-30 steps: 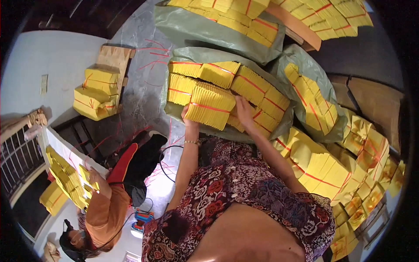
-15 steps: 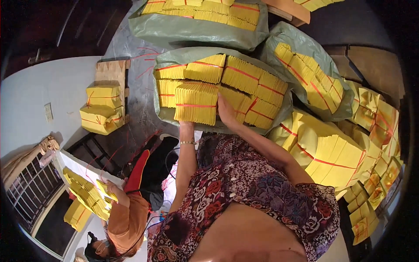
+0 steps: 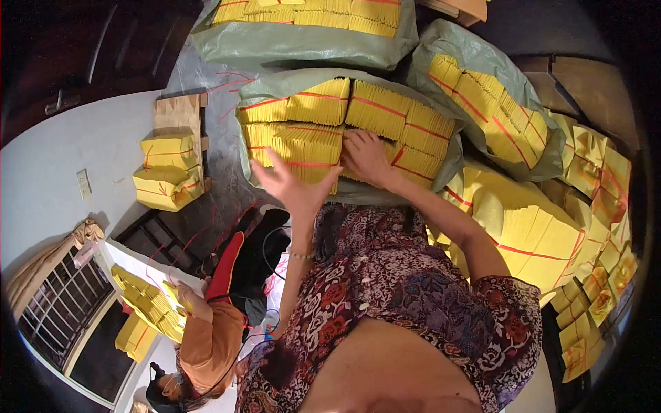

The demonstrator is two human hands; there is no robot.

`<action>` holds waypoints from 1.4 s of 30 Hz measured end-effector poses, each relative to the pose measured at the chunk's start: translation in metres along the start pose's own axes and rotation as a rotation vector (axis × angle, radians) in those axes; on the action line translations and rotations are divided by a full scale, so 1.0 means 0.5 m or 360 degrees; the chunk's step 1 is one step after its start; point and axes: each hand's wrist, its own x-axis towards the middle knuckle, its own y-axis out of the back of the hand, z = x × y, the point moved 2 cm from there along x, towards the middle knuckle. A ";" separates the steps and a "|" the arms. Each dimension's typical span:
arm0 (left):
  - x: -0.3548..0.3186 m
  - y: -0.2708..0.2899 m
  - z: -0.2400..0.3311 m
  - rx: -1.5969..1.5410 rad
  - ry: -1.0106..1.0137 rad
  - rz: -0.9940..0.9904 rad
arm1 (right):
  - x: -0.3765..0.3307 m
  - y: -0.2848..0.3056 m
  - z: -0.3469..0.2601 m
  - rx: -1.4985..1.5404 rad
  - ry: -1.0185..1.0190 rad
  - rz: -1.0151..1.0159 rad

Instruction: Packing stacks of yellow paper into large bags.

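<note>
Right in front of me an open grey-green woven sack [image 3: 289, 86] holds several bundles of folded yellow paper, each tied with a red band. My left hand [image 3: 296, 189] is spread wide, thumb and fingers apart, over the near-left bundle [image 3: 303, 148]; it grips nothing. On that bundle's right side rests my right hand [image 3: 370, 158], fingers loosely bent near the gap between the two columns. What lies under its palm is hidden. Further bundles [image 3: 375, 110] fill the sack's far row.
Two more filled sacks [image 3: 303, 45] [image 3: 496, 58] stand behind and to the right. Large yellow bundles [image 3: 523, 234] are stacked at my right. Others [image 3: 169, 186] sit by a wooden pallet [image 3: 180, 113] at left. A co-worker [image 3: 213, 337] handles yellow paper at lower left.
My left hand has let go of the near-left bundle, which now sits lower in the sack, and has come up over it with fingers spread. My right hand has shifted slightly onto the bundles.
</note>
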 end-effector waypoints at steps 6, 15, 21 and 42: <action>0.005 -0.077 0.017 0.0457 0.0062 -0.0285 | -0.019 -0.046 0.063 -0.0187 0.0376 -0.0168; 0.027 -0.085 -0.022 0.0444 0.0011 -0.0187 | -0.047 -0.042 0.058 -0.0245 0.0344 -0.0303; -0.004 -0.103 -0.014 0.0354 -0.0042 -0.0303 | -0.057 -0.048 0.079 -0.0217 0.0291 -0.0309; 0.008 -0.040 -0.082 -0.0153 0.0043 0.0095 | 0.072 0.089 0.049 0.0357 -0.0120 -0.0016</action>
